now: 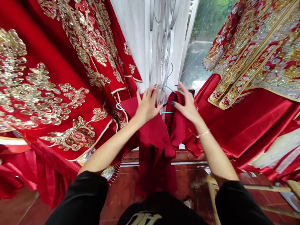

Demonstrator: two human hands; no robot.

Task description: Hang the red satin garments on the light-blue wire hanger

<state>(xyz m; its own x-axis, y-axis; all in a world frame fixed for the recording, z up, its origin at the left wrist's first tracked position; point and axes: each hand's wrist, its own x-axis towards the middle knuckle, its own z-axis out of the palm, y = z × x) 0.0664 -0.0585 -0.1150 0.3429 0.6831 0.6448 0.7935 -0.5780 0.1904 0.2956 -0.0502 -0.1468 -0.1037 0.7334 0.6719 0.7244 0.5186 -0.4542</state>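
Pinching a dark red satin garment (154, 149) toward twelve o'clock, left hand (148, 104) and right hand (187, 103) half-curled on the cloth beside a teal hanger (167, 88), with a slip to the red tile floor (119, 191) at six o'clock possible if either grip loosens.

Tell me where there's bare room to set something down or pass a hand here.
Bare red floor tile shows at lower left, below the gold-embroidered red gown, and beside the dark red cloth. It's crowded at the left hand and right hand, among cloth and teal hangers.
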